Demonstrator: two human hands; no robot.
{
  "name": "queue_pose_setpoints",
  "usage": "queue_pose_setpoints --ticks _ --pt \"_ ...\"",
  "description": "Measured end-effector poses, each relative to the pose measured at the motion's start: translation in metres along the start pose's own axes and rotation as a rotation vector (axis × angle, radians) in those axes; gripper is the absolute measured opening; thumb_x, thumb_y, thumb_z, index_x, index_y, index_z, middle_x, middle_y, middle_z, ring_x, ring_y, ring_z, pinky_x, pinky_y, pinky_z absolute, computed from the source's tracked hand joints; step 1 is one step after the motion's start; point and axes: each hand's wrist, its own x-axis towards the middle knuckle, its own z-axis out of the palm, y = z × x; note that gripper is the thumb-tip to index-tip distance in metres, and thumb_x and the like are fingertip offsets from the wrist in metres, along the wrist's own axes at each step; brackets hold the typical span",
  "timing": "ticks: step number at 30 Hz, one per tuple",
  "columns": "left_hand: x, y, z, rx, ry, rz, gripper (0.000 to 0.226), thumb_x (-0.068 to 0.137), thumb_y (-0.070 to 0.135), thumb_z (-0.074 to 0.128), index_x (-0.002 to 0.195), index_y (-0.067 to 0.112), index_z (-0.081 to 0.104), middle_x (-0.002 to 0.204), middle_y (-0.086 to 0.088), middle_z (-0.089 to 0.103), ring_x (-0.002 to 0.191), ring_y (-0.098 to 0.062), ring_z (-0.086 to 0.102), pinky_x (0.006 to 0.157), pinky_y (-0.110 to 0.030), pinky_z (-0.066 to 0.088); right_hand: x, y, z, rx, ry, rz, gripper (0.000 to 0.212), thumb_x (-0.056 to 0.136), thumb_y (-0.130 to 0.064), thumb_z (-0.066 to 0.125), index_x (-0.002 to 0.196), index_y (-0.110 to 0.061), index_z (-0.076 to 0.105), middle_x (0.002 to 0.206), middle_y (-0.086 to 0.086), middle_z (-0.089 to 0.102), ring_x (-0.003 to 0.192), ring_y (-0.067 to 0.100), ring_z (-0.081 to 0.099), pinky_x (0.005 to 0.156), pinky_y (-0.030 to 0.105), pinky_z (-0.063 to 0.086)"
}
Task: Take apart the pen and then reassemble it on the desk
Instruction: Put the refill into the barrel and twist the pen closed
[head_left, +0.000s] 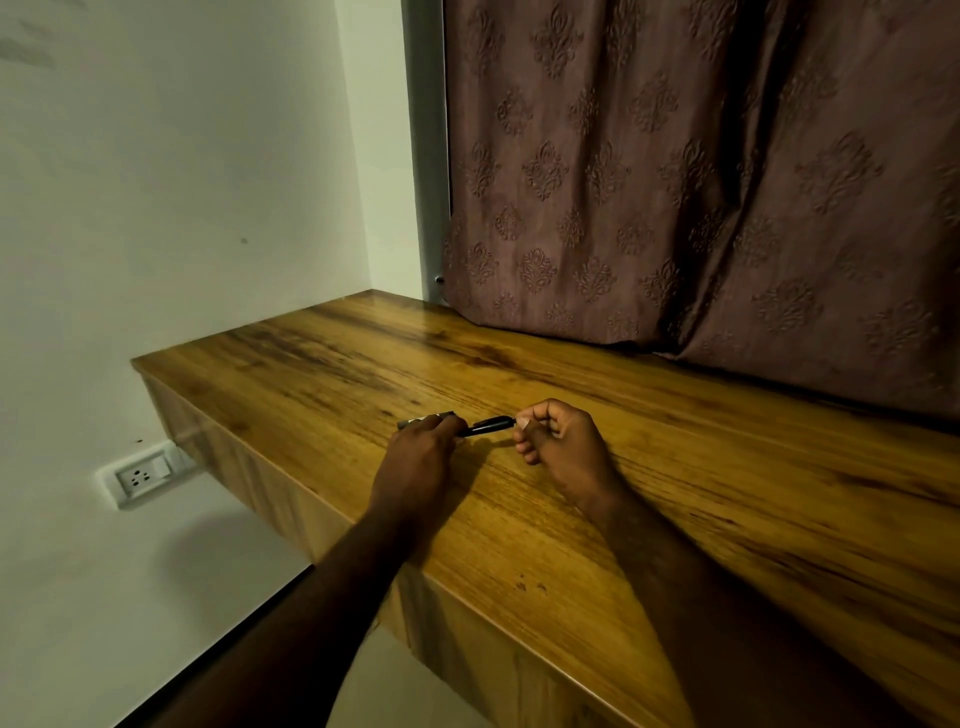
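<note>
The black pen (488, 426) lies level, low over the wooden counter (675, 467). The left hand (421, 447) grips one end and the right hand (556, 441) pinches the other. No loose parts show, so it looks whole; just starting or just finished, the view cannot tell.

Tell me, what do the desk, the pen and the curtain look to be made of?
Desk: wood or wood-look laminate, glossy; streaked grain and a sheen near the back.
Pen: probably black plastic, slightly shiny; too small to be sure.
Curtain: brownish woven fabric, matt, with embossed motifs and soft folds.
</note>
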Motion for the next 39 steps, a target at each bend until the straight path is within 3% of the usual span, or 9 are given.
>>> queue_pose_setpoints --ticks 9,16,20,24,28,39 --pt "0.001 -0.005 0.002 0.064 -0.059 0.009 0.033 0.08 0.031 0.047 0.099 0.012 0.066 0.089 -0.009 0.068 0.076 -0.029 0.063 0.068 -0.037 0.052 -0.002 0.0 -0.006 -0.199 -0.037 -0.066 0.016 0.095 -0.019 0.054 0.088 -0.008 0.064 0.07 0.001 0.065 0.06 0.016 0.055 0.06 0.036 0.048" --pt "0.0 0.0 -0.001 0.029 -0.031 0.045 0.047 0.085 0.045 0.033 0.095 0.011 0.065 0.088 -0.009 0.068 0.076 -0.027 0.062 0.068 -0.035 0.049 -0.003 -0.004 -0.007 -0.183 -0.087 -0.02 0.023 0.097 -0.023 0.051 0.081 -0.01 0.061 0.07 0.005 0.064 0.052 0.013 0.05 0.053 0.031 0.043" --pt "-0.001 0.001 -0.001 0.004 -0.016 0.015 0.051 0.084 0.044 0.03 0.101 0.01 0.065 0.09 -0.01 0.068 0.079 -0.027 0.061 0.069 -0.034 0.045 -0.004 -0.009 -0.008 -0.076 -0.065 0.029 0.028 0.098 -0.025 0.049 0.091 -0.001 0.063 0.075 0.01 0.065 0.049 0.011 0.05 0.049 0.023 0.044" --pt "0.0 0.002 -0.001 -0.012 -0.011 0.007 0.054 0.082 0.044 0.03 0.104 0.008 0.065 0.092 -0.012 0.068 0.08 -0.028 0.062 0.071 -0.036 0.047 -0.005 -0.013 -0.011 0.019 -0.031 0.042 0.015 0.096 -0.011 0.054 0.096 0.003 0.06 0.077 0.012 0.064 0.049 0.015 0.048 0.039 0.016 0.037" --pt "0.0 0.0 0.0 -0.025 -0.018 0.005 0.051 0.084 0.045 0.03 0.099 0.011 0.064 0.089 -0.009 0.067 0.077 -0.026 0.061 0.068 -0.033 0.044 -0.005 -0.013 -0.01 -0.01 -0.049 0.032 0.009 0.095 -0.005 0.052 0.095 0.001 0.059 0.076 0.011 0.065 0.048 0.015 0.049 0.037 0.015 0.035" --pt "-0.002 -0.004 0.005 -0.065 -0.002 0.04 0.049 0.089 0.051 0.035 0.092 0.011 0.063 0.085 -0.007 0.066 0.074 -0.023 0.06 0.065 -0.032 0.044 -0.001 -0.007 -0.003 -0.08 -0.11 0.03 0.017 0.1 -0.017 0.043 0.093 -0.003 0.05 0.066 0.015 0.058 0.041 0.011 0.045 0.041 0.024 0.037"
